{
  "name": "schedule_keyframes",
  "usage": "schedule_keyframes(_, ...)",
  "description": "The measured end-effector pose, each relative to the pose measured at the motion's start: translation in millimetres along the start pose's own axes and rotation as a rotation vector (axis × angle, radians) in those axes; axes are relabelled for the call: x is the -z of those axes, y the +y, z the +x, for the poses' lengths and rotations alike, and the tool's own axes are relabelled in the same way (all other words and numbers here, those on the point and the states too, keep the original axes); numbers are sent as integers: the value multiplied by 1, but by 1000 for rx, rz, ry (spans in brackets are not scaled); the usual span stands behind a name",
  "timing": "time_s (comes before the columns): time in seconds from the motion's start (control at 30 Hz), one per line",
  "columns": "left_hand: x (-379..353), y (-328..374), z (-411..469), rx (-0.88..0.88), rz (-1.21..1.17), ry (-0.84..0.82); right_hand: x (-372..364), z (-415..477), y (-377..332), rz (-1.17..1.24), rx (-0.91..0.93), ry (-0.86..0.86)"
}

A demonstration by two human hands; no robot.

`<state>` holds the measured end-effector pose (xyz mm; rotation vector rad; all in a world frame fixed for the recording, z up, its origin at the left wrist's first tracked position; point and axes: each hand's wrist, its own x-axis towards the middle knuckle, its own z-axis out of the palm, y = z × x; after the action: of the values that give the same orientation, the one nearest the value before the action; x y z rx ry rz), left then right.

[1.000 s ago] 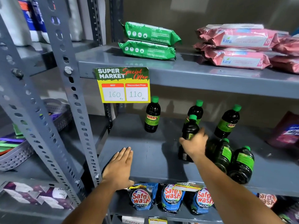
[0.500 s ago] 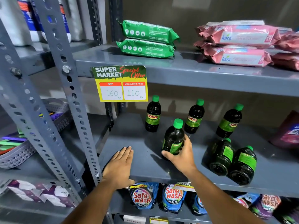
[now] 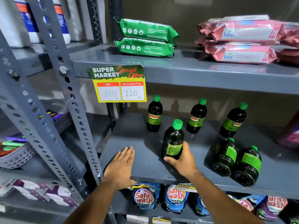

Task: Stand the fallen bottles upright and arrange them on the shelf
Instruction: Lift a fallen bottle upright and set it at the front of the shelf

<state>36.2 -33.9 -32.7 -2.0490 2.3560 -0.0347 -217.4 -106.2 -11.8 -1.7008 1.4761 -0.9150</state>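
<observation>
1. Right hand (image 3: 182, 159) clamped on dark green-capped plastic bottle (image 3: 173, 141), upright, centre frame, on grey metal shelf (image 3: 145, 165).
2. Left hand (image 3: 123, 165) flat, fingers together, on shelf edge.
3. Two matching fallen bottles (image 3: 236, 160) lower right, apparently touching.

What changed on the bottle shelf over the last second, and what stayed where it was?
The right hand carried the dark bottle it grips leftward and forward, from beside the two fallen bottles to the front middle of the shelf, where it is upright. The grip stayed closed. Unchanged: the left hand flat on the shelf edge, three upright bottles at the back, both fallen bottles lying down.
</observation>
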Motion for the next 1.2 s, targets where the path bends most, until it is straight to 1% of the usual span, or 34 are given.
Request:
schedule_keyframes(0.07,1,0,0,0,-2,-3,-7,1,-5,-96,24,34)
schedule_keyframes(0.13,1,0,0,1,-7,-3,-16,0,-8,-148,39,14)
schedule_keyframes(0.27,1,0,0,2,-1,-1,-18,-3,-5,-91,62,-173)
schedule_keyframes(0.3,1,0,0,3,-2,2,-18,-2,-3,-104,55,-184)
schedule_keyframes(0.47,1,0,0,5,-6,8,-25,0,-4,-249,40,-23)
schedule_keyframes(0.53,1,0,0,6,-10,6,-27,-3,-2,-267,91,-42)
schedule_keyframes(0.6,-1,-1,0,4,-9,13,-25,-5,-1,-217,115,-69)
schedule_keyframes(0.83,-2,0,2,1,4,32,-29,-1,-8,-242,29,-13)
schedule_keyframes(1.2,-4,0,2,8,7,25,-31,-3,-11,-278,31,-13)
